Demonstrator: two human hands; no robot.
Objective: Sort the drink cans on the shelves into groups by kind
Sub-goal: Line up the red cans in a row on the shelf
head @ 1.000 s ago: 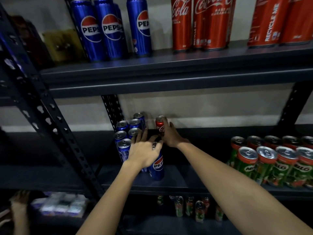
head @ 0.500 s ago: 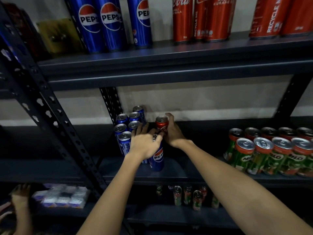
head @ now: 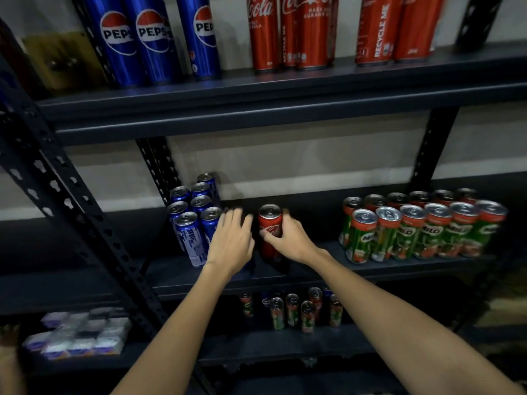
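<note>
**Red Coke can upright on mid shelf, right hand wrapped round it**

Right hand (head: pixel 288 238) has the red Coke can (head: pixel 270 223), thumb across the front at the logo, fingers curled round the far side. Can stands upright on the middle shelf (head: pixel 313 273), top w/ pull tab facing up, in the gap betw. the two groups there.

Left hand (head: pixel 231 243) sits just left of that can, back of hand to us, fingers spread and fairly straight, tips reaching toward the blue Pepsi cans (head: pixel 194 212). A dark blue sliver shows under the palm but can't tell if it's holding anything; fingers look released, not clenched.

Pepsi cluster is packed tight at the shelf's left end, by the perforated upright (head: pixel 159 172). Well to the right on the same shelf: green Milo cans (head: pixel 413 229), two rows, red rims, all upright.

Top shelf (head: pixel 285 89): tall Pepsi cans (head: pixel 148 38) on the left, tall Coke cans (head: pixel 308 32) beside them and on to the right.

Bottom shelf (head: pixel 285 346): small mixed bunch of cans (head: pixel 293 309), mostly green, a blue one at back left, blurry. Lower left, on the next bay, a stack of small white-and-blue packs (head: pixel 77 334), too blurred to read.
</note>
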